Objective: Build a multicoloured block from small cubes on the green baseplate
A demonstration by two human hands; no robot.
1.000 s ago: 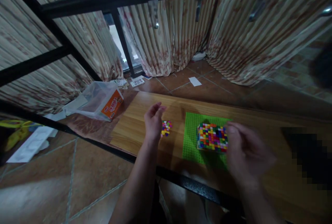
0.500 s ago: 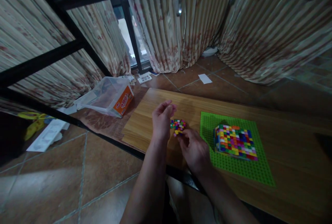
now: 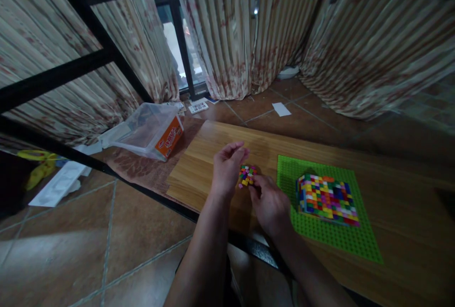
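Note:
A small pile of mixed-colour toy bricks lies on the wooden tabletop between my hands. My left hand hovers at the pile's left side, its fingers curled and pressed together; whatever they may hold is hidden. At the pile's right edge, my right hand has thumb and forefinger closed in a pinch, and I cannot make out what is between them. Right of that hand, a block built of many coloured bricks stands on a green studded baseplate.
The wooden table has a dark front edge. Beyond its left end, a clear plastic bin with an orange label rests on a brown mat. A white paper lies on the tiled floor before the curtains.
My left hand has shifted slightly right and down. My right hand stays by the pile, its pinch a little nearer the bricks. The view has tilted slightly.

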